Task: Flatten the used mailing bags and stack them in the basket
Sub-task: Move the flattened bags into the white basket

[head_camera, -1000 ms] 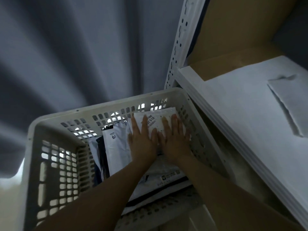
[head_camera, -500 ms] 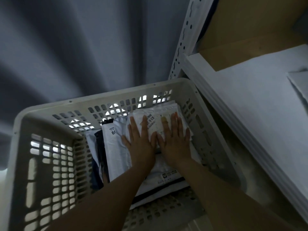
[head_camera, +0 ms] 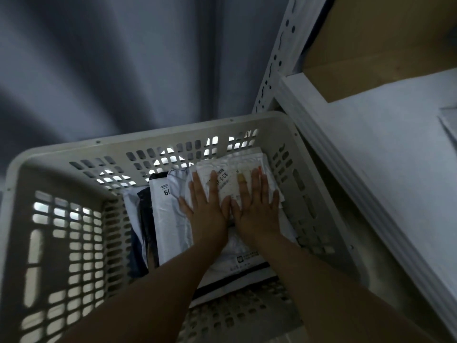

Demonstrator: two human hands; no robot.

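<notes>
A white perforated plastic basket point(head_camera: 148, 142) stands on the floor below me. Inside it lies a stack of flat mailing bags. The top one is a white padded bag point(head_camera: 226, 179) with a printed label, at the far right of the basket. My left hand point(head_camera: 206, 209) and my right hand point(head_camera: 256, 209) lie side by side, palms down, fingers straight, pressing on that bag. Beneath and to the left are a white bag marked with a number point(head_camera: 164, 209) and a dark bag point(head_camera: 146, 219).
A grey curtain point(head_camera: 123, 58) hangs behind the basket. A white metal shelf point(head_camera: 371, 149) with a perforated upright point(head_camera: 277, 63) stands close on the right. Brown cardboard point(head_camera: 383, 38) sits on the shelf's far end, and a white bag's edge point(head_camera: 448, 125) shows at far right.
Both hands stay flat on the top bag. The view has shifted, so the basket sits lower and larger in frame and the shelf has slid to the right.
</notes>
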